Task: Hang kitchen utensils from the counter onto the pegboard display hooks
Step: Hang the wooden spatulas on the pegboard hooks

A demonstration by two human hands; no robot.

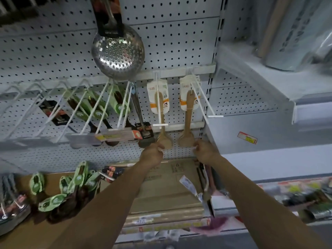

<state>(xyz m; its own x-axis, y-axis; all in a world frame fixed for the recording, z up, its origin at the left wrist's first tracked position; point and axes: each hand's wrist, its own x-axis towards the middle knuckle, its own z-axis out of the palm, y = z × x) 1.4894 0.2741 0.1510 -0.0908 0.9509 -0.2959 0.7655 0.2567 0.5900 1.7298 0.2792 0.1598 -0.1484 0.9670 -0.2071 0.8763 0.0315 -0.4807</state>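
Two wooden spatulas with white card labels hang from white hooks on the pegboard. My left hand pinches the blade end of the left wooden spatula. My right hand touches the lower edge of the right wooden spatula and grips the upper ends of several thin utensils that hang down from it. On the counter at the lower left lie dark wooden spoons with green labels.
A large steel skimmer hangs above. A row of white hooks to the left carries green-labelled spoons and a black-carded tool. Metal utensils lie at the far left. A shelf unit juts out on the right.
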